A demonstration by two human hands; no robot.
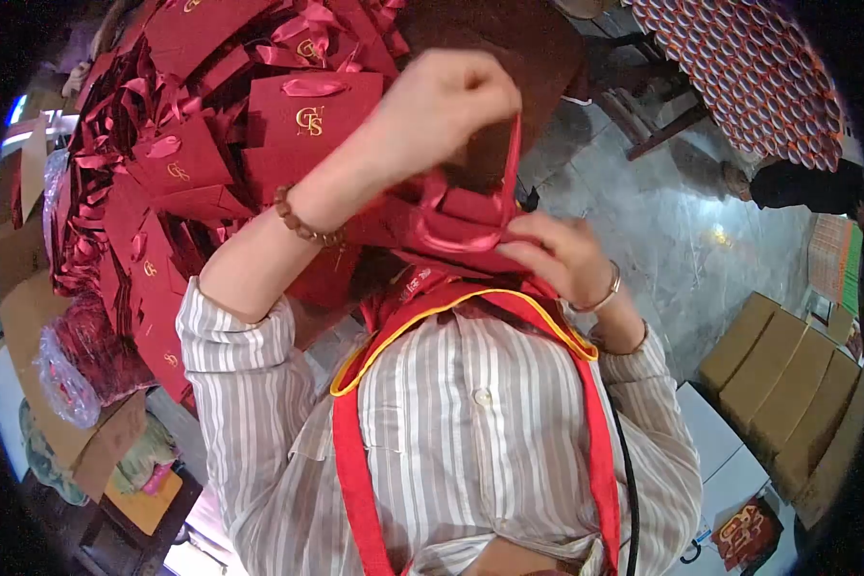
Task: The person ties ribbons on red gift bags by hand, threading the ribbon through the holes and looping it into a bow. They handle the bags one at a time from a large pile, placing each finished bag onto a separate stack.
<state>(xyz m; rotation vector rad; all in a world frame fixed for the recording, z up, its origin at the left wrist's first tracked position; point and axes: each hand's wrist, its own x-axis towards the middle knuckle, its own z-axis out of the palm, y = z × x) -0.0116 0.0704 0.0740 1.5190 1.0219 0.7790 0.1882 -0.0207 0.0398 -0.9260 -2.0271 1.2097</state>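
Drawing the ribbon point(513, 163) from its raised end calls for an even pull, so let your left fingers point(497, 88) move smoothly and watch that the strand does not twist. They are curled closed, pinching its upper end above the bag point(470, 204) and to the right of the piled bags point(278, 108). The lower loop curves across the bag, and it would be best to let it settle flat, without creasing the bag's edge. Your right fingers point(538, 240) are partly curled with their tips at the ribbon's lower part; you cannot tell from here whether they grip it or only steady the bag. A light touch there should suit the soft ribbon. The bag lies below your left fingers and just beside your right ones, in front of your apron point(542, 312).
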